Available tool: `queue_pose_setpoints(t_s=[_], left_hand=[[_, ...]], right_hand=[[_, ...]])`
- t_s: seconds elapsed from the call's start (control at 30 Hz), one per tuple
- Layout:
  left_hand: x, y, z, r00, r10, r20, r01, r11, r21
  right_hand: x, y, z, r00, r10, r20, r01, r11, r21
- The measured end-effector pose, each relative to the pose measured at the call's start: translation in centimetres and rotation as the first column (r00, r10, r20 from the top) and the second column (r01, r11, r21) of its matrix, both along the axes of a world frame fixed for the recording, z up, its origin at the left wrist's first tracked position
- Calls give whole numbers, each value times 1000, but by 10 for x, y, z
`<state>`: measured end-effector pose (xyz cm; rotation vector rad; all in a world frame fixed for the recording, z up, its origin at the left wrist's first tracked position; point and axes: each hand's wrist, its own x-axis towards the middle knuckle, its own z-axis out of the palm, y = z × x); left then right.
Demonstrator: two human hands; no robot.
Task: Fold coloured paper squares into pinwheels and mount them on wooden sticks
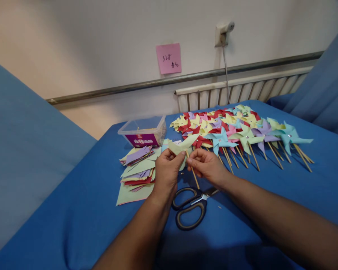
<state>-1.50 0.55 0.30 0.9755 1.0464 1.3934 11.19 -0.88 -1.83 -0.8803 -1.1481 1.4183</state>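
Between my hands is a pale green paper pinwheel (187,142) with a thin wooden stick (195,179) slanting down from it. My left hand (169,165) is closed on the pinwheel's paper, thumb pressed near the top of the stick. My right hand (205,165) pinches at the stick just below the paper; its fingertips partly hide the joint. Under the hands, dark-handled scissors (192,206) lie on the blue cloth, their blades pointing right. Stacks of coloured paper (138,172) sit left of my left hand.
Many finished pinwheels (248,138) lie in rows at the back right, sticks toward me. A clear plastic box (143,131) with a purple label stands behind the paper. A blue cloth (87,210) covers the table. Behind are a wall, a pipe (146,86) and a radiator (242,90).
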Motion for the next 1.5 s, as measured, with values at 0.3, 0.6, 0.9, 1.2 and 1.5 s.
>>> queue_pose_setpoints(t_s=[0.3,0.6,0.9,1.2,1.5], left_hand=[[0,0,-1,1000,3,-22,-2,1000,28],[0,-1,1,996,17,-90,-10,997,73],[-1,-1,0,990,26,-142,-12,995,97],[-1,-1,1,986,36,-163,-22,996,88],[-2,-1,0,990,14,-137,-4,997,73]], right_hand=[[-1,0,-3,1000,-6,-24,6,1000,-24],[-2,1,-7,999,25,-47,-27,999,-36],[-1,0,-5,999,16,-43,-18,999,-44],[-2,1,-5,1000,-2,-21,2,1000,-28],[-2,0,-4,1000,5,-8,-5,1000,-18]])
